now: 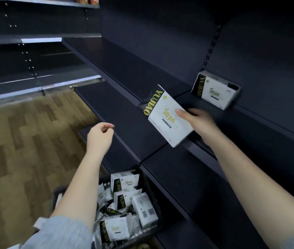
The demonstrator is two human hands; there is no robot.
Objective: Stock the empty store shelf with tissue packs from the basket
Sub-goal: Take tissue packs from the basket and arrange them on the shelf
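My right hand [199, 123] grips a white tissue pack [164, 114] with a black band and yellow lettering, thumb on its face, held in the air above the dark shelf [124, 112]. Another tissue pack [215, 89] stands on the shelf at the right, leaning against the back panel. My left hand [100, 136] hovers over the shelf's front edge with fingers loosely curled and holds nothing. Low in the middle, a black basket [154, 194] on the floor holds several more tissue packs [122, 205].
Dark shelving runs from upper left to lower right, with a lower shelf [187, 186] beside the basket. Another shelf unit [35, 56] stands at the left. Wood-pattern floor [26, 141] stretches to the left of the basket.
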